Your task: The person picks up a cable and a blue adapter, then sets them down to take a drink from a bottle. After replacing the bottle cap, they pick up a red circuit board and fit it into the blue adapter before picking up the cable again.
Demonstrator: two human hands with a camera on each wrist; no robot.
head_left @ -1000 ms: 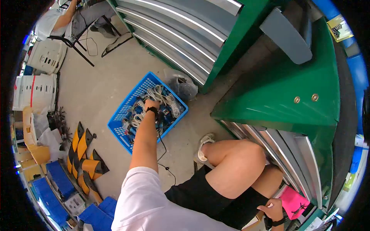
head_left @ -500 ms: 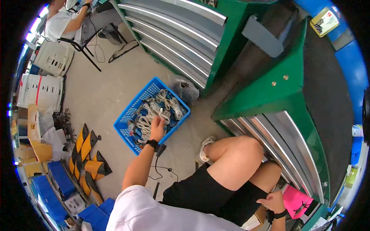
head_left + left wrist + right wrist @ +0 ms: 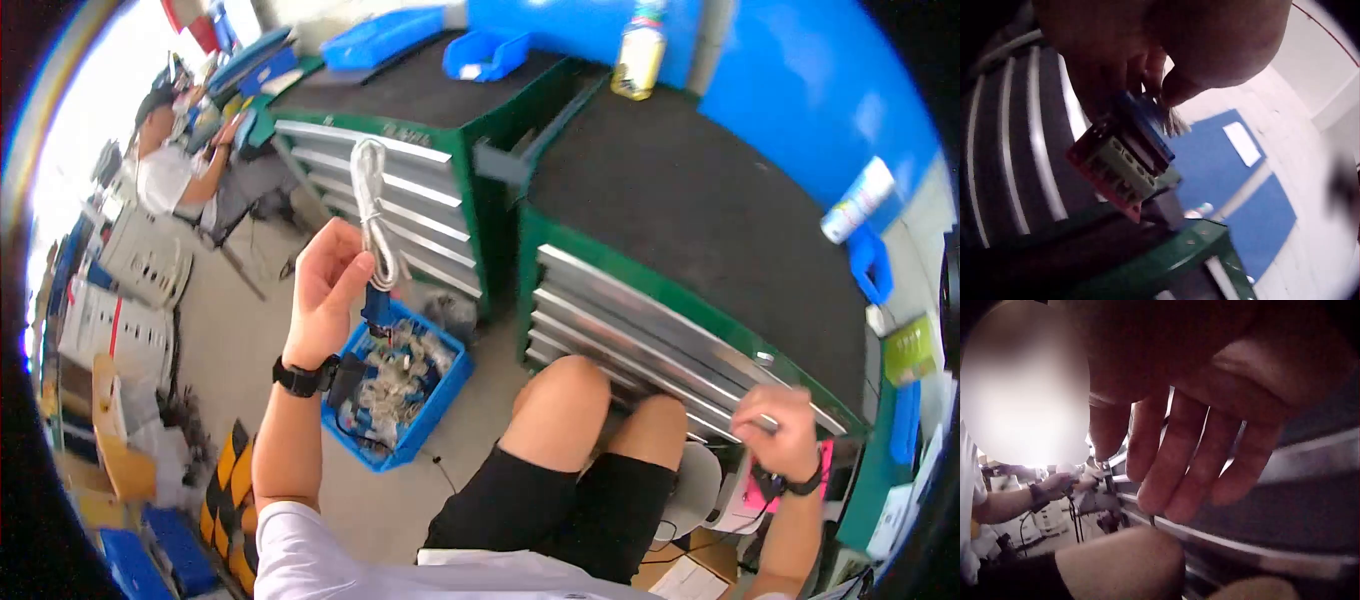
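My left hand (image 3: 328,290) is raised above a blue plastic basket (image 3: 432,418) and pinches a bundled white cable (image 3: 368,190) between thumb and fingers. The cable's loop stands up above the hand. Below the fingers hangs a blue connector (image 3: 377,306); the left wrist view shows it close, with a pale green screw terminal block (image 3: 1124,164) and a red board edge. Several similar cable bundles (image 3: 398,375) fill the basket on the floor. My right hand (image 3: 782,428) is held near the drawer cabinet at the right, its fingers loosely curled with nothing in them.
Green drawer cabinets (image 3: 640,325) stand ahead and to the right, with a bottle (image 3: 640,60) and blue bins (image 3: 485,55) on top. A seated person (image 3: 175,180) is at the far left. Yellow-black ramp pieces (image 3: 230,500) lie at lower left. An open cardboard box (image 3: 690,575) is at lower right.
The left hand has come up out of the basket, bringing a bundled white cable with its blue connector. The head view has tilted upward. The right hand has risen beside the cabinet.
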